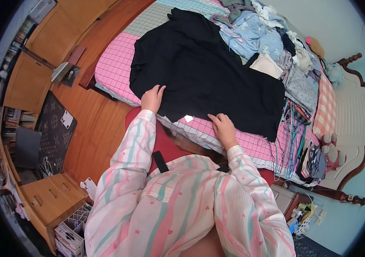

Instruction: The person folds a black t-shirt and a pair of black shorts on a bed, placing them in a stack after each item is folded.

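Note:
A large black garment (199,70) lies spread over the bed in front of me, slightly rumpled. Its exact cut is hard to make out. My left hand (151,99) rests on its near left edge, thumb apart from the fingers. Farther right, my right hand (224,128) touches the near edge with thumb and fingers apart, fingertips on the black cloth. Between the hands, a small white tag (189,118) shows at the garment's edge, over the pink checked bedsheet (114,64).
A heap of clothes (259,38) covers the bed's far right. Near the headboard (356,115) lie several coloured hangers (288,141) and a checked pillow (324,105). Red seating (171,143) is beneath me. Wooden drawers (51,195) stand at the left.

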Demonstrator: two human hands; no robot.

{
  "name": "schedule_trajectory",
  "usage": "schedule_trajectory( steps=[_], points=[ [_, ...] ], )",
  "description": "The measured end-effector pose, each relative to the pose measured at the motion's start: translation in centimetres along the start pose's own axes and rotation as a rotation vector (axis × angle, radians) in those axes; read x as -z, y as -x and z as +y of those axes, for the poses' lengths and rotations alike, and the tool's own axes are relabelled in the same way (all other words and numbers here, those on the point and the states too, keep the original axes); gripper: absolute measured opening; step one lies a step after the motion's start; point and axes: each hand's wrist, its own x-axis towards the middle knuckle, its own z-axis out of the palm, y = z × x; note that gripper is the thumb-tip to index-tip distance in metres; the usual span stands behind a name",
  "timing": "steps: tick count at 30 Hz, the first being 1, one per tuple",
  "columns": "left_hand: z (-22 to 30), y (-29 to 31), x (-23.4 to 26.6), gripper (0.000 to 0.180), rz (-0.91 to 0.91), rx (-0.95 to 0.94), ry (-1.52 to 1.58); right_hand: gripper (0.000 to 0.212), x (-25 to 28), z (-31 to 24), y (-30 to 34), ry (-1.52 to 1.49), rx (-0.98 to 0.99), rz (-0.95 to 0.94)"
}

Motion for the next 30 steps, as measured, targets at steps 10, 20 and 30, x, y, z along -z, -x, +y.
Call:
schedule_trajectory(
  steps=[10, 20, 30],
  points=[
    [-4.3, -1.1, 1.5, 0.034, -0.13, -0.13, -0.229, 0.036, 0.0, -1.5, 0.0, -0.163, -0.044, -0.248],
    [-0.9, -3.7, 3.4, 0.07, -0.341, 0.09, -0.194, 0.033, 0.5, -2.9, -6.5, -0.19, -0.237, 0.012],
    [0.6, -7.5, 0.5, 0.063, -0.537, 0.04, -0.177, 0.047, -3.3, -0.8, -13.2, -0.355, -0.707, -0.267]
  ],
)
